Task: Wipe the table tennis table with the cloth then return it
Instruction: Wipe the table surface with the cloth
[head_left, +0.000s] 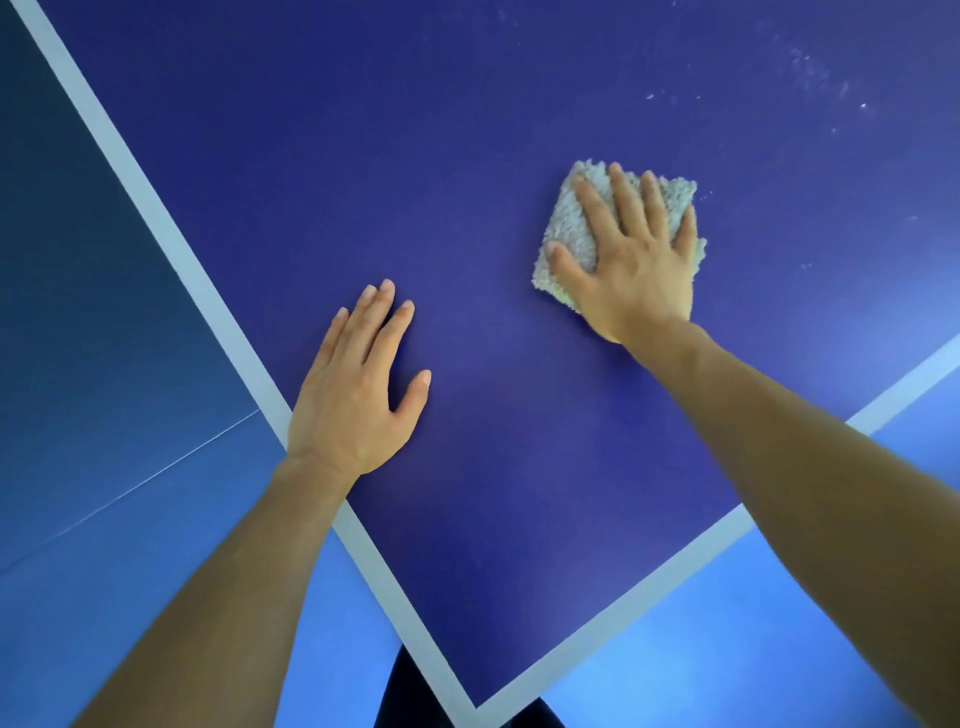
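The dark blue table tennis table fills the view, and its white-edged corner points toward me at the bottom. A folded grey fluffy cloth lies on it right of centre. My right hand presses flat on the cloth with straight, spread fingers and covers most of it. My left hand rests flat on the bare table surface near the left white edge line, fingers straight, holding nothing. The two hands lie apart.
White specks of dust mark the table's far right area. A lighter blue floor lies beyond the table's edges on the right and left. Dark clothing shows below the table corner.
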